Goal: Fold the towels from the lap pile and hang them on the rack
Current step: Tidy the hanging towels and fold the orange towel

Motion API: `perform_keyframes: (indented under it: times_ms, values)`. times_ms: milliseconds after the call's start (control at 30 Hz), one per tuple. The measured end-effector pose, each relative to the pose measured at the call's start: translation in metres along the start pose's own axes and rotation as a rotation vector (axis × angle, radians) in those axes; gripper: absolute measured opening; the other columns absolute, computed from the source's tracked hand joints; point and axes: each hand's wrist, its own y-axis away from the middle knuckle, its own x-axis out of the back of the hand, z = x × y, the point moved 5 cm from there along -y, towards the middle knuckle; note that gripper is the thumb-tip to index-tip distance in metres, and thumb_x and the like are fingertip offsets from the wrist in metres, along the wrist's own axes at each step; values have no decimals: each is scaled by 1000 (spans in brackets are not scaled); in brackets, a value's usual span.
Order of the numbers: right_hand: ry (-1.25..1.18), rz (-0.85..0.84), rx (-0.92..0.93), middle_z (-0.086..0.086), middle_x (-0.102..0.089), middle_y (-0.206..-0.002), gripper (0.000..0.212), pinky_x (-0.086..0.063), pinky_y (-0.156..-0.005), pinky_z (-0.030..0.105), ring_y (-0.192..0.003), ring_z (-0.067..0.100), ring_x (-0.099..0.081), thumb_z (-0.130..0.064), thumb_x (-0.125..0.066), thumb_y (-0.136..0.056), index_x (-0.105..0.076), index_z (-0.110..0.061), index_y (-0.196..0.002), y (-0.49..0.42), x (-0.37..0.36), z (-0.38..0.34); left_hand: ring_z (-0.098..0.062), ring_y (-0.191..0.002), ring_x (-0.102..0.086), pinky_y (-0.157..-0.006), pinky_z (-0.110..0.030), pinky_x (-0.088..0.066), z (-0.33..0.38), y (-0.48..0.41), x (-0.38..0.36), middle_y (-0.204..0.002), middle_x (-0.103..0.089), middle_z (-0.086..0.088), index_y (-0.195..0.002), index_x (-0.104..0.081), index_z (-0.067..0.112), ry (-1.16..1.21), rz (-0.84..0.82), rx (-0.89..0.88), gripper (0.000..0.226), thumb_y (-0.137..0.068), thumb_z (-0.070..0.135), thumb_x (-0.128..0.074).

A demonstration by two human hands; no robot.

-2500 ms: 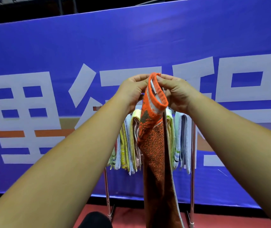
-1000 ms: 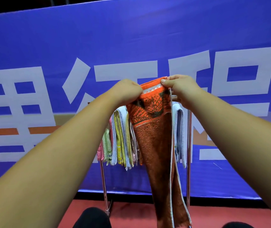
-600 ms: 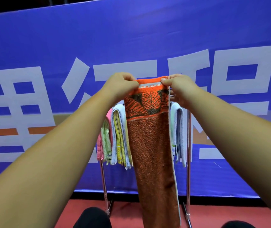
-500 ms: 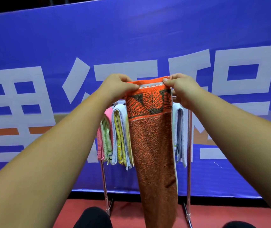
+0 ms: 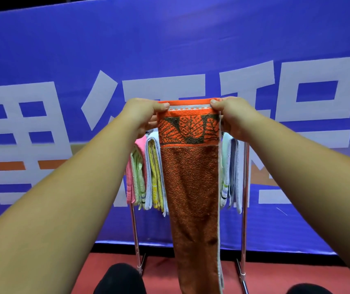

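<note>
A dark knee [image 5: 120,279] is seen at the bottom edge, left of centre. At the centre of the frame the orange towel [image 5: 191,187] is held up by its 2 top corners, the left one pinched by the left hand [image 5: 143,114] and the right one by the right hand [image 5: 231,115]. It hangs straight down in front of the rack [image 5: 244,209]. Folded pastel towels [image 5: 152,170] are draped over the rack on both sides. The background is filled by a blue banner [image 5: 169,49] above a red floor [image 5: 106,268].

This looks like an indoor sports or event hall rather than a home: a huge blue banner [image 5: 169,49] with big white characters closes off the back, with a red floor [image 5: 339,276] underfoot and a freestanding metal rack [image 5: 244,209] before it.
</note>
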Motion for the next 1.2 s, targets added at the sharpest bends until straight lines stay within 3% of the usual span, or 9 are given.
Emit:
perform_keyframes:
  times_ms: [100, 300, 467, 567, 633, 767, 1000, 1067, 1200]
  values:
    - [47, 62, -41, 3, -60, -87, 8, -47, -46, 20, -68, 18, -57, -18, -61, -107, -59, -18, -99, -3, -3, 10, -30, -82, -81, -75, -47, -68, -8, 2, -2, -103, -79, -18, -116, -71, -4, -104, 61, 31, 34, -88, 9, -84]
    - [254, 180, 37, 8, -48, -74, 30, -38, -61, 32, -67, 22, -46, -21, -59, -105, -52, -16, -77, -4, -14, 20, -30, -62, -60, -53, -35, -58, -12, 8, -14, -74, -59, -15, -87, -64, 4, -344, 165, -67, 13, -78, 11, -69]
    - [272, 256, 114, 14, -77, -99, 17, -59, -87, 44, -90, 26, -69, -21, -61, -101, -73, -12, -93, 5, -23, 24, -36, -58, -64, -64, -59, -64, -14, 5, -22, -58, -56, -13, -65, -63, 4, -550, 198, -169, 25, -60, 29, -62]
    - [253, 222, 121, 7, -78, -102, 18, -61, -95, 47, -99, 26, -74, -19, -59, -103, -77, -17, -105, 9, -32, 22, -29, -57, -59, -62, -53, -65, -15, 11, -29, -62, -59, -9, -71, -65, 7, -630, 206, -222, 20, -66, 26, -72]
    - [287, 200, 132, 7, -77, -104, 21, -61, -94, 44, -101, 26, -73, -20, -58, -104, -76, -16, -112, 11, -34, 19, -27, -73, -65, -69, -46, -64, -14, 18, -30, -87, -68, -6, -96, -63, 16, -672, 196, -245, 21, -78, 17, -73]
    - [386, 186, 196, 9, -77, -100, 20, -57, -88, 42, -97, 28, -72, -24, -60, -104, -77, -14, -104, 11, -26, 12, -19, -68, -61, -54, -29, -45, -17, 18, -23, -95, -69, -6, -127, -61, 30, -743, 103, -198, 51, -88, 0, -50]
    - [300, 34, 175, 2, -77, -84, 17, -56, -72, 37, -76, 19, -69, -25, -63, -103, -77, -17, -97, 7, -21, 20, -20, -104, -72, -93, -42, -61, -3, 15, -30, -122, -69, -2, -134, -63, 24, -812, -208, -128, 65, -72, 33, -84]
    - [317, 16, 181, 5, -79, -89, 17, -57, -74, 41, -81, 23, -72, -28, -64, -101, -78, -18, -97, 8, -21, 20, -16, -99, -71, -89, -38, -60, 0, 16, -37, -115, -69, 2, -129, -65, 26, -925, -270, -165, 64, -74, 46, -90]
    - [283, -10, 170, 1, -76, -81, 17, -52, -63, 29, -69, 15, -66, -24, -65, -103, -78, -15, -99, 10, -19, 21, -12, -74, -64, -63, -28, -47, 4, 8, -45, -84, -70, 3, -93, -73, 27, -1067, -220, -250, 17, -92, 42, -80]
